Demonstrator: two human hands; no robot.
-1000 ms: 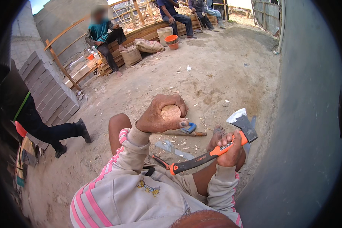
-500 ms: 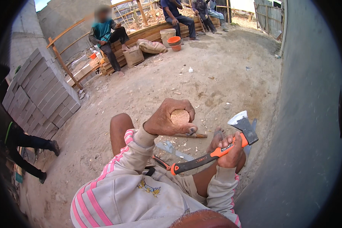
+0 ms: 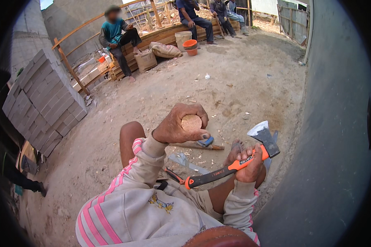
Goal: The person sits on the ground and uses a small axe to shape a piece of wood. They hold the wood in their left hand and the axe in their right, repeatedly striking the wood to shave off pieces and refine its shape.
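Note:
My left hand (image 3: 172, 124) is closed around a round piece of wood (image 3: 191, 122), whose pale, rough end face points up at me. How long the piece is stays hidden. In my right hand (image 3: 250, 168) is a hatchet (image 3: 212, 178) with an orange and black handle, gripped close below its head. The hatchet's bright edge points up and away, and the handle slants down to the left. On the ground beyond my left hand lies a wooden stick (image 3: 185, 145), with a blue object (image 3: 205, 141) against it.
Wood chips and a flat metal blade (image 3: 189, 163) lie between my legs. A grey wall (image 3: 334, 123) rises close on my right. Stacked grey blocks (image 3: 45, 103) stand at left. Several people sit on timber (image 3: 169, 35) at the back, near buckets (image 3: 190, 46) and sacks (image 3: 165, 50).
My left hand has shifted slightly left with the wood, and the blue object now shows beneath it. My right hand and the hatchet stay put. A walking person has moved further off at left.

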